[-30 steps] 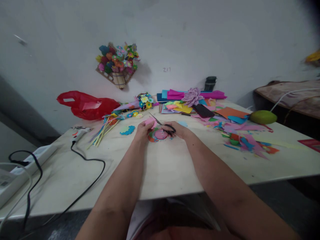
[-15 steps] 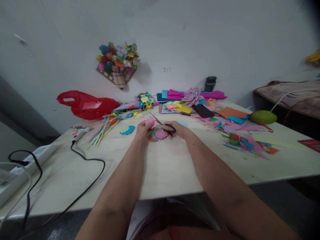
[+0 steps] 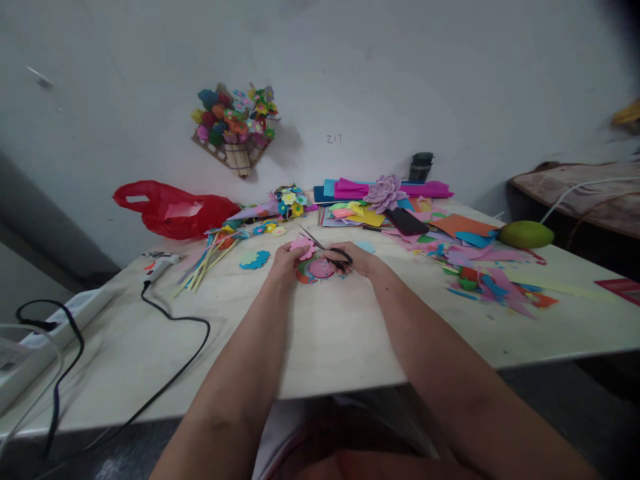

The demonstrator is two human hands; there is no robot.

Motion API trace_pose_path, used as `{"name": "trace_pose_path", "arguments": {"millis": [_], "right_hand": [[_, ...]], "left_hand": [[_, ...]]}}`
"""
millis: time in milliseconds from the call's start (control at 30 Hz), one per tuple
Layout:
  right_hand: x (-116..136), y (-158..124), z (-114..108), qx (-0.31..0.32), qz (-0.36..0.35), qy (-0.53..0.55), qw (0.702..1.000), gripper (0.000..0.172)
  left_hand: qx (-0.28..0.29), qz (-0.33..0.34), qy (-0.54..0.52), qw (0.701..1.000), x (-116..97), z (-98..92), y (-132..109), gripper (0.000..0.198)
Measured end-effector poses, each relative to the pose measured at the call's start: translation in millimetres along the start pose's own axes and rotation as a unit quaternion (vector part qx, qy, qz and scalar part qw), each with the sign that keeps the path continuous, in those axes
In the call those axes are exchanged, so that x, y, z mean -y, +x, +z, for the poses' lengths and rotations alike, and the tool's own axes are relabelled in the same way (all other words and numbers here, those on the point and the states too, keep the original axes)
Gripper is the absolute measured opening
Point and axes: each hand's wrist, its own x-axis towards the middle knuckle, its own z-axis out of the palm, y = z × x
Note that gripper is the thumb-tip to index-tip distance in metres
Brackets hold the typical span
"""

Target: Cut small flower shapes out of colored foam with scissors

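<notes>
Between the fingers of my left hand [image 3: 286,259] is a pink paper flower [image 3: 303,248] with a scalloped edge. My right hand [image 3: 354,257] is closed on the black handles of a pair of scissors [image 3: 340,256]. Their blades point up and left, right beside the flower. Below both hands, a stack of round coloured paper pieces [image 3: 321,269] lies on the table, pink on top, with small scraps around it. To the left of my left hand lie blue and green scalloped paper pieces [image 3: 256,260].
A glue gun [image 3: 161,268] with a black cord and a power strip [image 3: 65,320] are at left. Behind are a red plastic bag [image 3: 175,210] and paper flowers [image 3: 290,201]. At right lie a dark phone [image 3: 406,221], paper scraps [image 3: 500,287] and a green mango-like fruit [image 3: 527,235].
The pink flower has turned or shifted slightly in my left hand, near the scissor blades. My right hand and the things on the table look almost the same.
</notes>
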Motion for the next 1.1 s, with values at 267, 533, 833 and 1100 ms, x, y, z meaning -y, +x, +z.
{"name": "trace_pose_path", "arguments": {"millis": [267, 533, 833, 1100], "right_hand": [[3.1, -1.3, 0.4, -0.001, 0.005, -0.004, 1.000, 0.030], [3.5, -1.9, 1.2, -0.003, 0.015, -0.003, 1.000, 0.028], [3.0, -0.4, 3.2, -0.006, 0.016, 0.014, 1.000, 0.025], [1.1, 0.7, 1.7, -0.005, 0.013, 0.011, 1.000, 0.025]], "left_hand": [[0.004, 0.000, 0.002, 1.000, 1.0, -0.4, 1.2, 0.031], [0.007, 0.001, 0.003, 1.000, 1.4, -1.4, 1.9, 0.030], [0.001, 0.006, 0.007, 1.000, 0.3, -0.1, 0.9, 0.031], [-0.001, 0.004, 0.000, 1.000, 0.1, 0.1, 0.3, 0.029]]}}
